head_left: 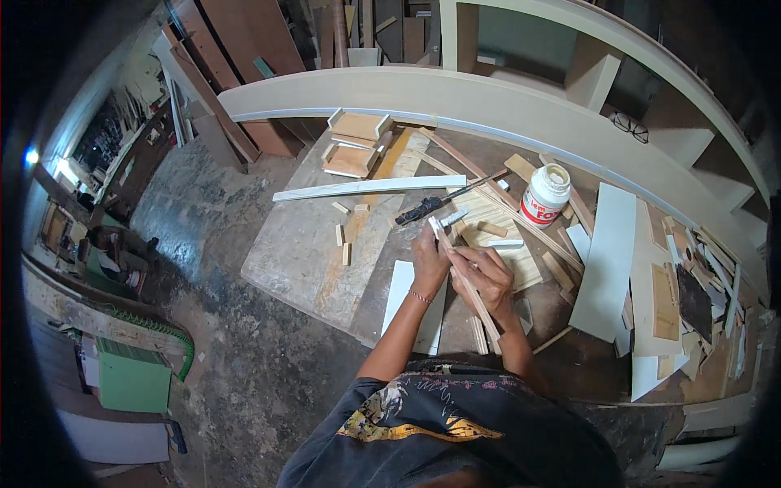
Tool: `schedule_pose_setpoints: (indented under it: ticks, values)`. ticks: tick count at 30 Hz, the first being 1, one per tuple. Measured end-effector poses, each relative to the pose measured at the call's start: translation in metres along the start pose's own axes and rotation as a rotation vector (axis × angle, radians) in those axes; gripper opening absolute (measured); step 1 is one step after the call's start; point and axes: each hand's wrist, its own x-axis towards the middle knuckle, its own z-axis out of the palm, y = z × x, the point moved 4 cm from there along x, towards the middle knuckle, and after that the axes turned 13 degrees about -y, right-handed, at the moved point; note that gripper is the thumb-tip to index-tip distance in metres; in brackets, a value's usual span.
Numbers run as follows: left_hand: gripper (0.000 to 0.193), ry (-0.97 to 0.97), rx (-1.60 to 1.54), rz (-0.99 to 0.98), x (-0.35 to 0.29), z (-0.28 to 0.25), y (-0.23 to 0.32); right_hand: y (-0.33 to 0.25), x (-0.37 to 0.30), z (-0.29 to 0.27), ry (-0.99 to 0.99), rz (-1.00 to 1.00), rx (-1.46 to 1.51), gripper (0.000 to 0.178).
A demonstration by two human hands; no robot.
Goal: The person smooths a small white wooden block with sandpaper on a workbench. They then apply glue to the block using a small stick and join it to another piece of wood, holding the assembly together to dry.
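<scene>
Just below and left of the white glue bottle (pixel 544 195) on the desk (pixel 301 252), the left hand (pixel 429 262) and right hand (pixel 486 276) both have fingers clamped on a thin wooden strip (pixel 466 281).

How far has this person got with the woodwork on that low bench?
Done, it seems: two small shallow wooden trays stand assembled at the bench's far end. In hand: the left hand and right hand both grip a thin wooden strip, beside the white glue bottle with red label. Left: many loose wood offcuts and a long white strip lie unused, so probably plenty remains.
</scene>
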Motion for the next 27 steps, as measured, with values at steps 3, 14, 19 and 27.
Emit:
schedule_pose_setpoints:
  ticks: [3, 14, 19, 27]
  values:
    - [0.015, 0.000, 0.077, -0.062, -0.001, 0.001, -0.003, -0.002, 0.003, -0.008, 0.046, -0.006, 0.018, 0.035]
    - [0.011, 0.037, -0.155, -0.071, 0.003, 0.002, -0.003, 0.005, -0.001, -0.003, -0.028, 0.072, -0.032, 0.036]
    - [0.013, 0.007, -0.381, -0.093, 0.004, 0.010, -0.024, 0.000, 0.001, -0.004, -0.020, 0.001, -0.004, 0.038]
    - [0.013, 0.003, -0.345, -0.167, 0.003, 0.006, -0.021, 0.005, -0.003, -0.010, 0.012, 0.049, -0.009, 0.037]
